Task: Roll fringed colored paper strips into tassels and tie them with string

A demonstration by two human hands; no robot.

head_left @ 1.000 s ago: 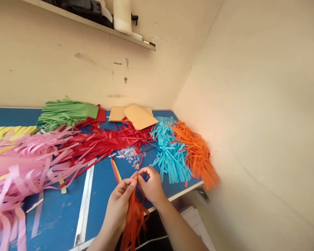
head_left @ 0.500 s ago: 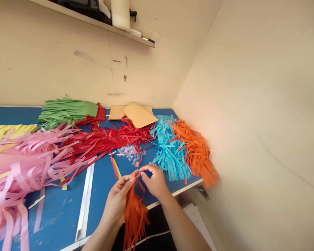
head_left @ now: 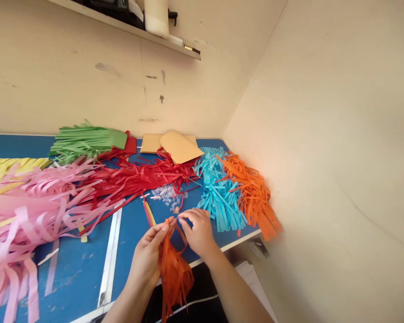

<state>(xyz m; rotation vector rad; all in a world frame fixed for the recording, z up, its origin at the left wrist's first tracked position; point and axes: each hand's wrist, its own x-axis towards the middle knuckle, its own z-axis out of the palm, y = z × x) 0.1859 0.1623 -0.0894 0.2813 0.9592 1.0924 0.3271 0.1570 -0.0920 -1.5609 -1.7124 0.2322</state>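
An orange paper tassel (head_left: pixel 175 269) hangs by its top from my left hand (head_left: pixel 151 249), whose thumb and fingers pinch it at the table's front edge. Just right of the tassel's top, my right hand (head_left: pixel 198 231) has thumb and forefinger pressed together on something too small to make out. Behind my hands lies a scatter of small clear plastic pieces (head_left: pixel 166 194). A thin yellow and pink paper strip (head_left: pixel 149 213) lies behind my left hand.
On the blue table (head_left: pixel 77 273) lie pink (head_left: pixel 30 202), red (head_left: pixel 138 176), yellow (head_left: pixel 20 167), green (head_left: pixel 87 140), light blue (head_left: pixel 222 197) and orange (head_left: pixel 256 193) fringes. Tan paper (head_left: pixel 180 147) lies at the back. A shelf (head_left: pixel 121 28) juts from the wall.
My left hand has moved slightly left with the tassel's top. My right hand's fingertips have drawn a little apart from the left ones.
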